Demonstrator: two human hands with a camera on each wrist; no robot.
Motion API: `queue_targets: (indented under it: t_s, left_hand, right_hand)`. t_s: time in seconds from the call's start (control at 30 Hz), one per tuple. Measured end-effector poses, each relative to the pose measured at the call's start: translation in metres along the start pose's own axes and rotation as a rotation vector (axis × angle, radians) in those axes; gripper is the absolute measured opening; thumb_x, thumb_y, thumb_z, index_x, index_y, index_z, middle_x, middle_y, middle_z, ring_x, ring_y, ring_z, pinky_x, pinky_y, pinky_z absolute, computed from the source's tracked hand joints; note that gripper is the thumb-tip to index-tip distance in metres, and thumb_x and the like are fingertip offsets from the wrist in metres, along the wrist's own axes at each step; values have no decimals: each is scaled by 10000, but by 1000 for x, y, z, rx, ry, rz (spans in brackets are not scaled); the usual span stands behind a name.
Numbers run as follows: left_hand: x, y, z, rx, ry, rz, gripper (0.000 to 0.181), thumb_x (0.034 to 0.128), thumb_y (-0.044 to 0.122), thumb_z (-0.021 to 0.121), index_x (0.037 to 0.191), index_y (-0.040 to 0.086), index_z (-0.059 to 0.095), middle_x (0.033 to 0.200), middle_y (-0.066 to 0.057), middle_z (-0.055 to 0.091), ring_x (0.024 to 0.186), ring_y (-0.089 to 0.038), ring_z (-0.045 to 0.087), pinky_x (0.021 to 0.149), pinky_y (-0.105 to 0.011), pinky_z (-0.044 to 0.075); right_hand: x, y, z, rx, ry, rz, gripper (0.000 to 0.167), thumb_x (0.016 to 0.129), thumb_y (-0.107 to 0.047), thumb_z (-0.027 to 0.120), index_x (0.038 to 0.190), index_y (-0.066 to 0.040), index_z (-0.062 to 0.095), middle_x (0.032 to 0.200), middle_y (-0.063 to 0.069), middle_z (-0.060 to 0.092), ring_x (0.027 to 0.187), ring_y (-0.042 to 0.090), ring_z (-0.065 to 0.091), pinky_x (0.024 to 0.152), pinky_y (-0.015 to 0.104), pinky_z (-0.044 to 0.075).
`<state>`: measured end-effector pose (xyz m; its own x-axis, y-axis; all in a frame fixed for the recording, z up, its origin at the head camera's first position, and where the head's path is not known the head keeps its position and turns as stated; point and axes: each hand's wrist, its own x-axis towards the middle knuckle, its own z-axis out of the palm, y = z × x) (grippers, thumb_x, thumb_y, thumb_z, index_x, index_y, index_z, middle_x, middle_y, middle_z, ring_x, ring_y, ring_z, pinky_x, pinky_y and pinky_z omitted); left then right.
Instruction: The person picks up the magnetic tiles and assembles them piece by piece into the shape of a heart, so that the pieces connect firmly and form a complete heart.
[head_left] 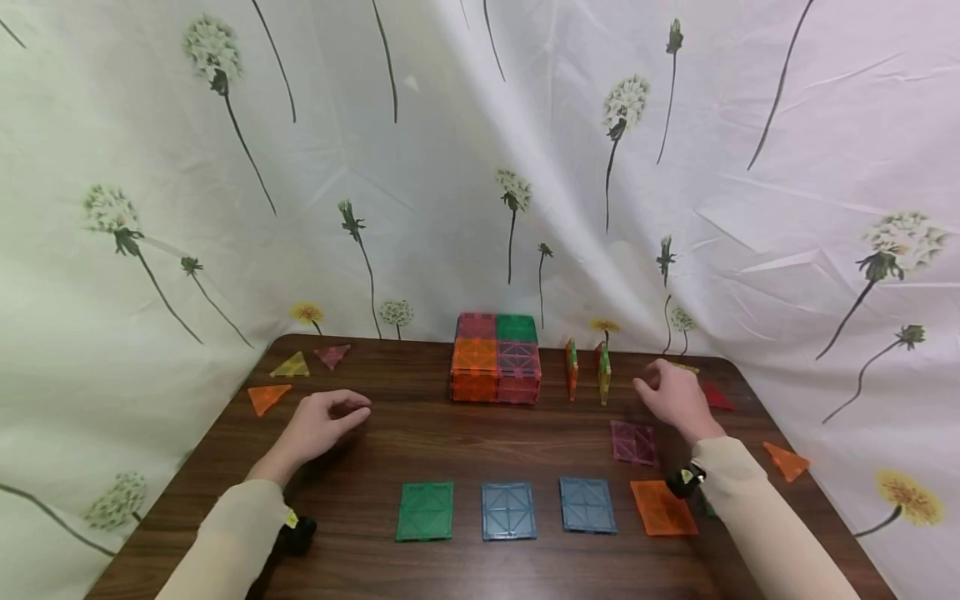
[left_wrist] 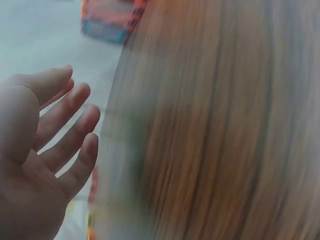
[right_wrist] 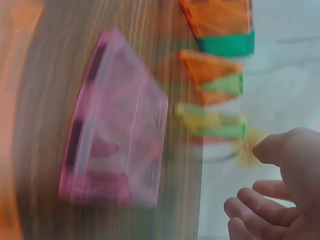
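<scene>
My left hand hovers over the left part of the table, fingers loosely bent, with nothing in its grasp. In the left wrist view its fingers stand apart. My right hand is above the right side, also holding nothing; its thumb and fingers are separated in the right wrist view. Nearest to it are two upright panels of magnetic tiles, one orange and green, one yellow and green. A purple square magnetic tile lies flat in front of the right hand. A box built of colored magnetic tiles stands at the back middle.
Along the front lie a green square tile, two blue square tiles and an orange square tile. Another green tile is mostly hidden by the right sleeve. Triangle tiles lie at both sides. A flowered cloth hangs behind the table.
</scene>
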<state>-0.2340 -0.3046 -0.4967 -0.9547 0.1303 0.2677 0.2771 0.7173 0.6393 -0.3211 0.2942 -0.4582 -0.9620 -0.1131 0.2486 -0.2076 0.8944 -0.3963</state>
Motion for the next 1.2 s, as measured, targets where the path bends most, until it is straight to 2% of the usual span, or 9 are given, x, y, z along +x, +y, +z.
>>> queue_targets:
  t_s: [0.1,0.3,0.43,0.6,0.7,0.83,0.93,1.07,1.2]
  left_hand:
    - [-4,-14,-15,61,65,-21,243,1023,271,721,1163,82,783,1112,-61,780,1018,-279,706,874,-491,558]
    - [-16,-51,-46,136,208,-53,269,1004,186,737,1206,9,742,1195,-227,714,1081,-447,659,889,-619,516]
    - [-18,-69,-61,159,247,-75,326,987,134,748,1252,-48,693,1255,-326,624,1125,-518,583,887,-662,470]
    - [-18,-88,-71,253,224,-101,432,991,123,725,1318,-134,605,1327,-422,546,1180,-603,503,948,-713,401]
    - [-21,-96,-73,345,187,-110,469,999,126,697,1325,-191,579,1368,-469,494,1205,-656,471,992,-743,367]
    - [-26,-99,-74,438,143,-118,446,996,131,687,1284,-203,617,1358,-460,518,1199,-663,498,994,-733,385]
    - [-26,-98,-74,455,128,-138,390,976,141,715,1229,-155,682,1336,-427,561,1172,-643,530,972,-716,419]
    - [-23,-93,-76,459,95,-162,326,951,144,757,1132,-123,710,1163,-355,666,977,-545,628,840,-659,498]
    - [-21,-88,-79,459,45,-162,288,931,124,782,1082,-105,696,966,-275,695,815,-428,642,741,-597,508]
  right_hand:
    - [-7,20,-9,1,14,-18,353,985,-240,707,1163,64,682,1017,230,749,928,399,703,812,575,558]
    - [-31,63,-24,-23,-8,8,288,959,-202,729,1067,64,700,984,229,725,907,397,674,796,582,539]
    - [-52,89,-32,-38,-4,30,309,950,-191,738,1085,83,693,1039,286,698,946,453,645,807,613,517]
    - [-72,117,-43,-44,-34,62,376,956,-173,723,1147,143,651,1118,363,661,1032,540,612,850,648,499]
    - [-82,127,-50,-77,-79,70,443,954,-180,730,1188,180,623,1105,379,651,1011,538,622,835,645,508]
    - [-91,134,-55,-159,-140,27,454,940,-201,758,1176,172,649,1053,344,680,948,511,653,790,627,527]
    - [-95,137,-55,-195,-154,-3,409,936,-189,762,1158,145,678,1037,321,700,935,505,664,783,623,530]
    - [-99,141,-55,-203,-145,-5,388,925,-134,749,1165,159,666,986,295,702,905,486,667,780,620,528]
    - [-101,147,-58,-248,-150,-14,387,885,-75,747,1156,178,634,912,267,682,865,481,658,762,614,524]
